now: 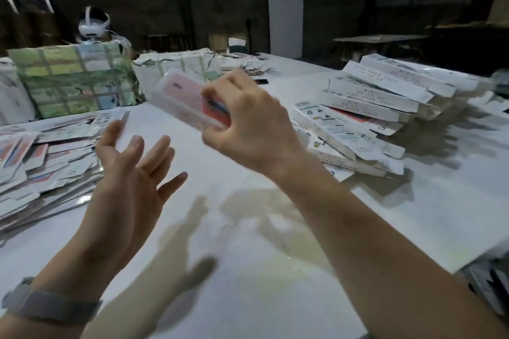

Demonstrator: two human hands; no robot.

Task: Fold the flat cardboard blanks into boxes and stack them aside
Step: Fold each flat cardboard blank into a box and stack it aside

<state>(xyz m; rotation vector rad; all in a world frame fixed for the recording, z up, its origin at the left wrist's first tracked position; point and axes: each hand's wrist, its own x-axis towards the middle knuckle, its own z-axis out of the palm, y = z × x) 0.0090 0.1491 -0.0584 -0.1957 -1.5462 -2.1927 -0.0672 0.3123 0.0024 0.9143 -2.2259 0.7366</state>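
Two hands are up over the smooth white table (248, 256). My right hand (248, 129) curls round one end of a slim, rectangular folded box (190, 100), glossy white card with a pink panel, blurred, tilted and lifted clear of the table. My left hand (129, 176) is spread open, palm up, fingers straight, holding nothing, just below the box's free end. Left of that hand lies a loose heap of flat printed cardboard blanks (46, 157). Right of my right hand, finished boxes (380, 107) lie stacked untidily, long and flat-sided. A grey woven strap (52, 305) bands my left wrist.
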